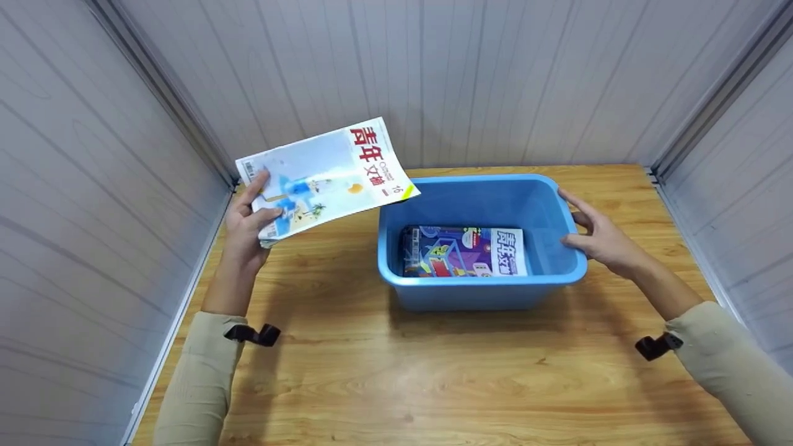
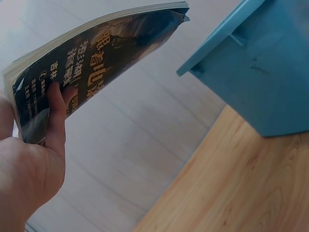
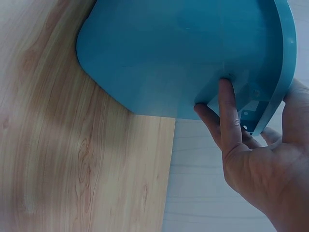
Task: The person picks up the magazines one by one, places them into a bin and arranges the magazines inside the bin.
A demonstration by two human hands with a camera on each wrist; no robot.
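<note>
Grey panelled walls (image 1: 495,74) close in a wooden table (image 1: 396,371) on three sides, and a blue plastic bin (image 1: 483,288) stands on it toward the back, right of centre. Left of the bin and raised off the table, a light-covered magazine (image 1: 325,173) is held by the left hand (image 1: 251,217), which grips it at its lower left corner, thumb on the front cover and fingers (image 2: 57,113) curled under against the dark back cover, as the left wrist view shows. This magazine tilts up to the right, its far corner reaching just over the bin's left rim. A second magazine (image 1: 464,251) with a purple cover lies flat on the bin's floor, against the near wall. At the bin's right end, the right hand (image 1: 598,232) takes hold of the rim; in the right wrist view its fingers (image 3: 227,111) hook under the lip while the thumb lies along the top edge. Both forearms come in from the near edge in beige sleeves (image 1: 198,378), each with a black clip at the wrist. Bare wood lies open in front of the bin and under the raised magazine, while the left wall stands close beside the left hand.
</note>
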